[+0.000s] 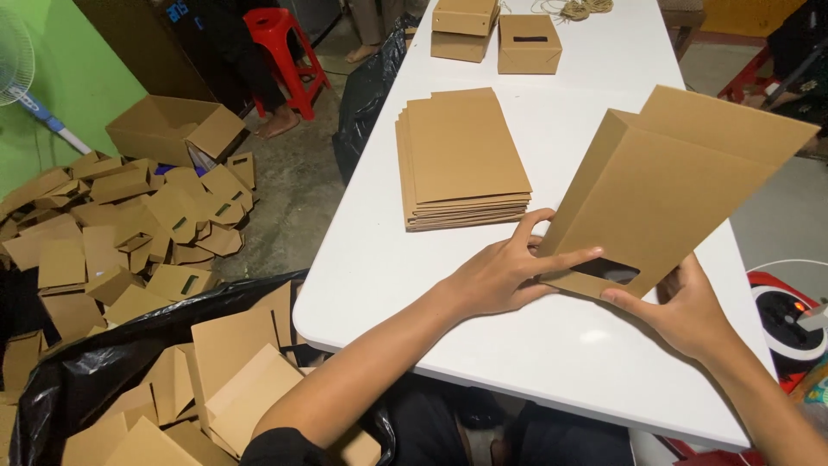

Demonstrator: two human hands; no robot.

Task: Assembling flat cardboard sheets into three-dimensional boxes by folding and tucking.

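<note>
Head view: a flat brown kraft cardboard bag (pixel 668 185) with a slot-shaped handle cutout is held tilted above the near right edge of the white table (pixel 379 259). Its lower edge is gripped by the left hand (pixel 500 272) and right hand (pixel 686 311), fingers closed on it. A stack of flat bags (pixel 461 160) lies mid-table; folded boxes (pixel 496 34) stand at the far edge.

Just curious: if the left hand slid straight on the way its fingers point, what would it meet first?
The left hand already touches the brown box; its fingers point right along the box's lower edge, so probably more of that box.
</note>
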